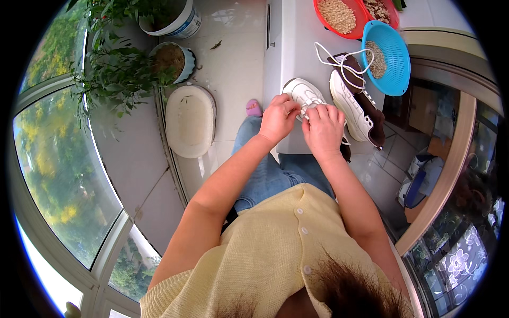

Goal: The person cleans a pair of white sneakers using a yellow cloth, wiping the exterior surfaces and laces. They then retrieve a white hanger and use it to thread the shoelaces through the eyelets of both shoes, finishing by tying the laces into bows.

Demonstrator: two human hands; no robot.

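A white sneaker point(301, 90) lies on the white surface in front of me, its toe pointing away. My left hand point(279, 117) is at its left side, thumb and fingers pinched at the lacing. From the right, my right hand point(324, 129) bends its fingers over the same laces, closed on them. Both hands cover much of the shoe's middle and heel. Just right of it, a second sneaker point(350, 108), white with a dark brown lining, lies with its tongue pulled up. A long loose white shoelace point(324, 59) loops out from that one.
A blue plastic basket point(395, 63) and a red basket point(361, 21), both with pale dried foods, stand beyond the shoes. On the floor at left are an oval cream basin point(177, 124), a blue pot point(188, 63) and a white bucket point(185, 24) with plants. A wooden door frame point(450, 164) stands right.
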